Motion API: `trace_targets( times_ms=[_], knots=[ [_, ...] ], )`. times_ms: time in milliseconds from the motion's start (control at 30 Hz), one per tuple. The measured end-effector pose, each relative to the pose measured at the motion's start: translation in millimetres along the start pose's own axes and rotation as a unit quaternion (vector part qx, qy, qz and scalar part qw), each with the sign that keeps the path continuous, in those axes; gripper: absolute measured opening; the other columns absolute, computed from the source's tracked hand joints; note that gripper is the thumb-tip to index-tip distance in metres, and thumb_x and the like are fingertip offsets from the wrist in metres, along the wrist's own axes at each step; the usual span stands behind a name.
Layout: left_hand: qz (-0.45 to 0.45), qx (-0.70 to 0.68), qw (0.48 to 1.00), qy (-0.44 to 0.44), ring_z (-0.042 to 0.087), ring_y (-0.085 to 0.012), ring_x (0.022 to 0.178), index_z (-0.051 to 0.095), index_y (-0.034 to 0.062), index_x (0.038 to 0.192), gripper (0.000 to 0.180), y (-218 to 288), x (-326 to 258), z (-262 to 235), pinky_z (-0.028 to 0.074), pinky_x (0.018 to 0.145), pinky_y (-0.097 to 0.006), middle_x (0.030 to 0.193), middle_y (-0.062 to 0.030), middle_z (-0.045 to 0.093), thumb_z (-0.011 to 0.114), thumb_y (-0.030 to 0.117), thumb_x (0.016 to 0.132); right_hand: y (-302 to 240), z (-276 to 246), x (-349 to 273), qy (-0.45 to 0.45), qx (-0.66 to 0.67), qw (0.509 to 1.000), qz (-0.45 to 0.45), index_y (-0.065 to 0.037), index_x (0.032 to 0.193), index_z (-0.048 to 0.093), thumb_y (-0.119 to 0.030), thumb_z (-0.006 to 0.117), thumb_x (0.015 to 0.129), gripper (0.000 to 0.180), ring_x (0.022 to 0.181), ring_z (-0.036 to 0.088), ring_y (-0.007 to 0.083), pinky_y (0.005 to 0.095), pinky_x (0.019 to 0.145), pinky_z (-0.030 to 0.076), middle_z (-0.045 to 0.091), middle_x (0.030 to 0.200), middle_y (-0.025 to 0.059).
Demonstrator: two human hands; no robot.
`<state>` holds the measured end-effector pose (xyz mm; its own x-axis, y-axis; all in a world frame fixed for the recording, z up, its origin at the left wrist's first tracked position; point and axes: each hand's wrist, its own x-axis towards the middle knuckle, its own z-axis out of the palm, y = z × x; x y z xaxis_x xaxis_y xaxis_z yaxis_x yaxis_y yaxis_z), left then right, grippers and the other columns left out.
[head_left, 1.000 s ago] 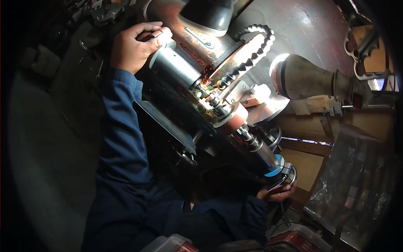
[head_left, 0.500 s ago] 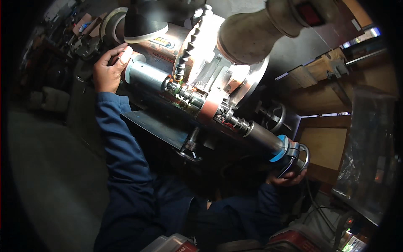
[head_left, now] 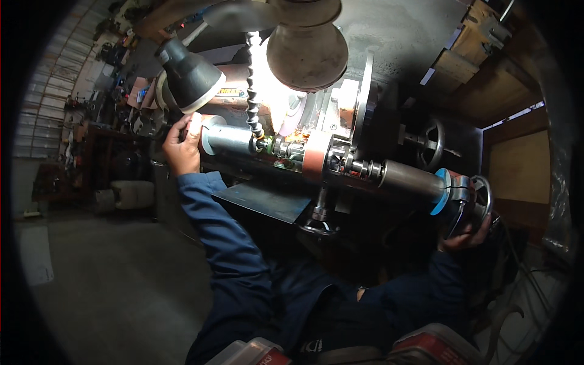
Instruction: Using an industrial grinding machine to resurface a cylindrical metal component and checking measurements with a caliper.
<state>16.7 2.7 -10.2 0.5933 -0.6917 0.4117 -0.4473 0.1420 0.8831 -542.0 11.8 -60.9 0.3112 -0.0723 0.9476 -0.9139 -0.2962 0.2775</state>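
A grinding machine lies across the middle, with a shaft of several stepped collars held between two metal cylinders. At the left cylinder, my left hand is closed round the reddish end piece, thumb on top. Under the right end, beside the blue ring, my right hand is curled at a curved metal handle; its fingers are partly in shadow. A reddish-brown band crosses the shaft's middle. Orange specks show in the bright light just left of it.
A black lamp hangs over the left cylinder, and a segmented coolant hose drops to the shaft. A large rounded housing looms above. Handwheels stand behind and below. A flat metal plate juts out in front.
My view has turned, so the machine looks more level and sits further right. Both hands keep their places at the machine's two ends.
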Motion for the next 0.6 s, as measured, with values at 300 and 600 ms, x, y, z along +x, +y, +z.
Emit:
trace_targets(
  times_ms=[300,600],
  knots=[
    [-0.006,-0.010,1.000,0.000,0.055,-0.0063,0.079,0.068,-0.0031,0.098,0.028,-4,3,3,0.046,0.075,-0.021,0.087,0.0007,0.063,0.079,0.013,0.078,4,-22,98,-0.332,0.057,0.887,0.317,-0.005,0.115,0.064,-0.017,0.044,0.098,0.028,0.088,0.067,0.0278,0.0349,0.078,0.049,0.069,0.101,0.0125],
    [-0.015,-0.010,1.000,0.014,0.057,-0.0073,0.077,0.067,-0.0040,0.092,0.023,-5,4,1,0.048,0.071,-0.021,0.085,-0.0011,0.063,0.079,0.010,0.078,26,5,128,-0.512,0.079,0.766,0.380,-0.008,0.102,0.068,-0.017,0.051,0.093,0.021,0.086,0.066,0.0296,0.0354,0.074,0.050,0.068,0.095,0.0141]
  ],
)
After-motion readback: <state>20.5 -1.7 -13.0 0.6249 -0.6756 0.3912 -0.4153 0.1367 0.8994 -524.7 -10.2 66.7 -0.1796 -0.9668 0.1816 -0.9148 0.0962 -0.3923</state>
